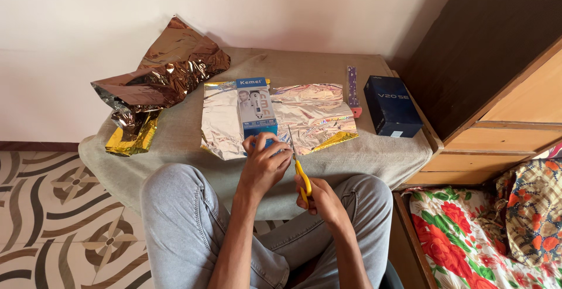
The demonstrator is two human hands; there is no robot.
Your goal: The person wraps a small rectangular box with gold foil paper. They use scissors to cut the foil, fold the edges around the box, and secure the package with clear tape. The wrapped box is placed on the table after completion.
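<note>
Right grip [319, 198] holds scissors [298, 163]; left [264, 161] pins foil [310, 116].

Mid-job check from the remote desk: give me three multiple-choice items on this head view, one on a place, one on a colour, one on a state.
1. Where does the dark blue box sit?
A. on the floor
B. on the table, right of the foil sheet
C. on the person's lap

2. What colour are the scissors' handles?
A. yellow
B. red
C. black

3. How does the light blue box stand?
A. flat on the silver foil sheet
B. fully wrapped
C. held in the air

Key: 1 B, it rests on the cloth-covered table beside the silver foil sheet. 2 A, the scissors in the right hand are yellow. 3 A, it lies uncovered on the sheet, the left hand at its near end.
</note>
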